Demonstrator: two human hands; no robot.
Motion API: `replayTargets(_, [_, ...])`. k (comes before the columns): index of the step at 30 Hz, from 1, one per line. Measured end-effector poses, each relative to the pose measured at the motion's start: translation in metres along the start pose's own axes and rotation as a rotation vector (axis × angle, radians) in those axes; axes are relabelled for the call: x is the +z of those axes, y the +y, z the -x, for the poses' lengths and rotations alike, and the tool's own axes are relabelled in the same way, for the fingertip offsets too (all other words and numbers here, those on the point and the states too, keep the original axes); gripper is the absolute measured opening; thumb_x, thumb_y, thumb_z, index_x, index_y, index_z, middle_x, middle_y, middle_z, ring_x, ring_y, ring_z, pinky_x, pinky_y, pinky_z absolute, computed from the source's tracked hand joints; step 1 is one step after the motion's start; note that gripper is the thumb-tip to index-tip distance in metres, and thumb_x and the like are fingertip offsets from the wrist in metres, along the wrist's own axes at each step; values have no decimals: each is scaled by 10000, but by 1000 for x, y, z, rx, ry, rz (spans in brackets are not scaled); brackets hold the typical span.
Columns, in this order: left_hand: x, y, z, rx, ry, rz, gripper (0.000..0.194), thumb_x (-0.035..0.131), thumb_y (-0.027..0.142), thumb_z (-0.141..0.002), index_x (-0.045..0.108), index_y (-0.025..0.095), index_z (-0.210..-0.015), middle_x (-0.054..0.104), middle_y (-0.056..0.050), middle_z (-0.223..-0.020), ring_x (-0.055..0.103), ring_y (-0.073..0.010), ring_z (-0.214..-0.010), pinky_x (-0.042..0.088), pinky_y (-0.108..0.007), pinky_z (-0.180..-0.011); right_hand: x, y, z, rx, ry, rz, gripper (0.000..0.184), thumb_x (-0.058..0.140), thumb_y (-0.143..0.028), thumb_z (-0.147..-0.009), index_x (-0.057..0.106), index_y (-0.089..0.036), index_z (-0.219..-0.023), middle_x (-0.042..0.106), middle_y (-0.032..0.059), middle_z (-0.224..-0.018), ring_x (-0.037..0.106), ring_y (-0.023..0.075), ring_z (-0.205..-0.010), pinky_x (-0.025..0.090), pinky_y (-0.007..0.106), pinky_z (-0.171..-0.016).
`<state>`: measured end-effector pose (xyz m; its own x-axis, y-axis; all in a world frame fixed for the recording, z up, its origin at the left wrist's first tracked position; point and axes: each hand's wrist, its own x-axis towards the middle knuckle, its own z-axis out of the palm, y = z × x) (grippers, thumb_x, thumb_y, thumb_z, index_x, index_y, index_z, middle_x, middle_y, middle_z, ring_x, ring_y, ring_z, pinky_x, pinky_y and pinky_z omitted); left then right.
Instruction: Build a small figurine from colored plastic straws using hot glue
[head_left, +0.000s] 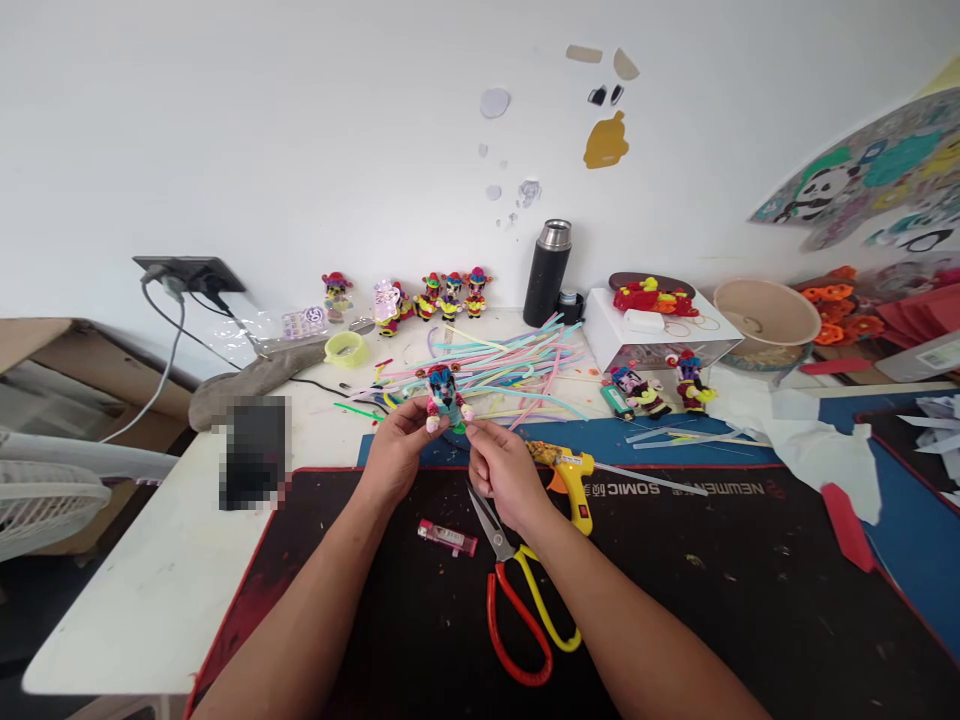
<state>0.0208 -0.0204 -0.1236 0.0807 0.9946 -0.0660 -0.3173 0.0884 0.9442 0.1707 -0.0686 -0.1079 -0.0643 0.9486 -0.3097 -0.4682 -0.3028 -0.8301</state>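
Note:
A small handmade figurine (444, 388) with a blue and red headdress and pink hands is held up over the back edge of the black desk mat (645, 590). My left hand (397, 445) is closed, gripping it by its left side. The fingers of my right hand (504, 468) are pinched at its lower right, by a small green part; what exactly they grip is hidden. Below my right hand lie scissors (517, 600) with one red and one yellow handle, blades apart. A pink lighter (448, 537) rests left of them. A yellow glue gun (574, 480) lies just beyond my right wrist.
Colourful pipe-cleaner-like strips (502, 360) are heaped behind my hands. Finished figurines (451, 295) stand along the wall, near a black thermos (547, 275). A white box (660, 330) and a round bowl (765, 310) are at the back right. A fan (49, 500) stands left.

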Motion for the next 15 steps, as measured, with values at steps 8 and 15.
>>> replayTargets(8, [-1, -1, -1, 4, 12, -30, 390, 979, 346, -619, 795, 211, -936, 770, -24, -921, 660, -192, -858, 491, -298, -841, -1, 1, 0, 9, -6, -24, 322, 764, -462, -783, 634, -190, -895, 384, -135, -436, 277, 54, -321, 144, 215, -355])
replayTargets(15, [4, 4, 1, 20, 36, 1, 354, 981, 331, -613, 783, 213, -883, 746, -6, -862, 629, -174, -806, 488, -284, -812, 1, -2, 3, 29, -20, -81, 321, 769, -447, -775, 619, -195, -905, 394, -135, -441, 274, 55, -323, 140, 215, -359])
